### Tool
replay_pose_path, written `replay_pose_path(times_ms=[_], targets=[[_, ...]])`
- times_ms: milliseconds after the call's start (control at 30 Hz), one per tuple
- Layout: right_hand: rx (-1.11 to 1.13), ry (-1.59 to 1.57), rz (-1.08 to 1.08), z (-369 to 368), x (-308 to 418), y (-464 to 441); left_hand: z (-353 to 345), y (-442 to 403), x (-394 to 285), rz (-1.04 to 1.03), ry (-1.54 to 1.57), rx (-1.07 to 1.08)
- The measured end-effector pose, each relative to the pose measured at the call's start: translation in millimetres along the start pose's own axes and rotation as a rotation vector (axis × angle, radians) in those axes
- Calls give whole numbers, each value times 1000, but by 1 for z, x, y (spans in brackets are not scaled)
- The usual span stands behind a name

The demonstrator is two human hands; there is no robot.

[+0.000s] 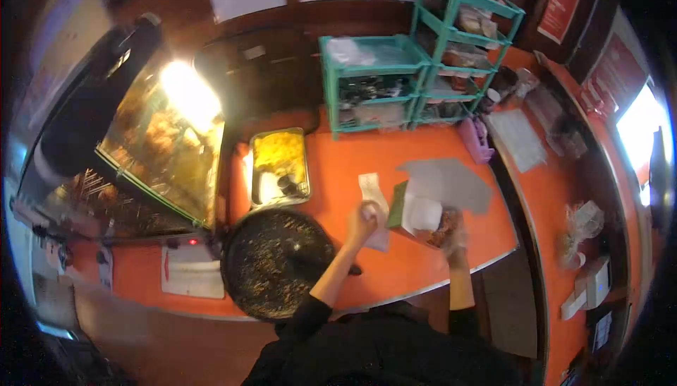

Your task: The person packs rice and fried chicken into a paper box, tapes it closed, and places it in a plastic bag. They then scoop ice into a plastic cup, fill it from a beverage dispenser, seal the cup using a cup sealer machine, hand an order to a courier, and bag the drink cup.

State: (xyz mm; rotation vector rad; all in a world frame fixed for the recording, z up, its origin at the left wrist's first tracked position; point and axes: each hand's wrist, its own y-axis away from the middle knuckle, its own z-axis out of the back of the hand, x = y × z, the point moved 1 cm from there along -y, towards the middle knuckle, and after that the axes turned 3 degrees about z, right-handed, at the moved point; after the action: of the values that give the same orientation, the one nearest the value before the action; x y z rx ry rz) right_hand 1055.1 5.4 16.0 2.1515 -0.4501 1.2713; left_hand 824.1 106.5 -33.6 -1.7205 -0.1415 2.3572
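Note:
A takeaway box [398, 206] with a green outer side stands on the orange counter, its pale lid [451, 183] folded open. Inside it sits a white mound [425, 214], which looks like rice. Brown fried food [441, 229] shows at the box's right side, where my right hand [457, 242] has its fingers closed around it. That hand is blurred and seems to wear a clear glove. My left hand [362, 221] is curled into a fist left of the box, over a white paper slip [371, 187]. What the fist holds, if anything, is hidden.
Left of my arms lies a round black pan [271, 262] with dark crumbs. Behind it is a metal tray [308, 192] of yellow food. A lit glass display case [151, 153] stands left. Green shelf racks [374, 68] hold packets behind the counter.

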Motion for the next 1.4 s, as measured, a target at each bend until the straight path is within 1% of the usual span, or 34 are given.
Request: replay_pose_path(times_ms=[33, 100, 133, 167, 233, 300, 333, 367, 400, 433, 467, 500, 533, 567, 600, 633, 667, 700, 733, 767, 800, 867, 933, 1000, 1067, 1100, 1167, 1300, 1400], targets=[[42, -28, -28, 9, -6, -31, -43, 2, 31, 31, 4, 61], [130, -94, -104, 25, -29, -99, -104, 20, 118, 39, -183, -3], [163, -60, -122, 30, -43, -129, -134, 29, 159, 48, -275, -34], [167, 331, -10, 42, -62, -157, -126, 30, 117, 84, -268, -20], [173, 724, 94, 53, -93, -206, -104, 33, 17, 156, -255, 6], [342, 666, 160, 42, -106, -228, -106, 30, 9, 192, -338, 37], [349, 671, 122, 37, -113, -227, -105, 38, 8, 226, -421, 75], [292, 977, 307, 28, -112, -221, -103, 36, 4, 438, -367, 195], [313, 1092, 316, 22, -94, -214, -103, 35, -5, 487, -377, 206], [335, 1207, 329, 15, -75, -205, -102, 32, -15, 467, -469, 162], [396, 1170, 220, 17, -68, -211, -102, 37, -21, 453, -563, 119], [450, 1135, 110, 18, -62, -216, -100, 46, -20, 504, -574, 127], [874, 395, -296, 39, -59, -240, -100, 49, -19, 458, -474, 118], [1155, -424, -665, 67, -47, -271, -100, 51, -19, 406, -372, 103], [1079, -302, -415, 68, -10, -285, -99, 55, -24, 433, -375, 105], [848, 191, -29, 53, 21, -284, -98, 58, -32, 443, -297, 67], [605, 620, 248, 31, 51, -297, -99, 63, -37, 452, -216, 26], [453, 893, 462, 8, 73, -313, -102, 71, -31, 476, -218, 27], [377, 1090, 638, -11, 87, -332, -104, 81, -22, 426, -233, -28], [335, 1258, 754, -31, 93, -353, -104, 88, -18, 372, -251, -82], [315, 1405, 804, -47, 92, -376, -103, 95, -19, 388, -259, -83], [308, 1650, 752, -68, 84, -415, -102, 105, -20, 682, -75, -69], [328, 1790, 658, -74, 74, -438, -101, 109, -19, 683, -99, -80], [342, 1849, 611, -73, 69, -452, -101, 119, -12, 692, -120, -90], [338, 1865, 602, -65, 64, -453, -102, 134, 5, 525, -131, -144], [336, 1861, 598, -62, 60, -452, -99, 130, -2, 533, -134, -145], [334, 1862, 601, -56, 56, -450, -94, 114, -27, 760, -174, -41], [313, 1881, 632, -53, 56, -445, -93, 108, -31, 791, -114, -49], [288, 1877, 687, -49, 63, -437, -91, 124, -10, 698, -204, -4]])
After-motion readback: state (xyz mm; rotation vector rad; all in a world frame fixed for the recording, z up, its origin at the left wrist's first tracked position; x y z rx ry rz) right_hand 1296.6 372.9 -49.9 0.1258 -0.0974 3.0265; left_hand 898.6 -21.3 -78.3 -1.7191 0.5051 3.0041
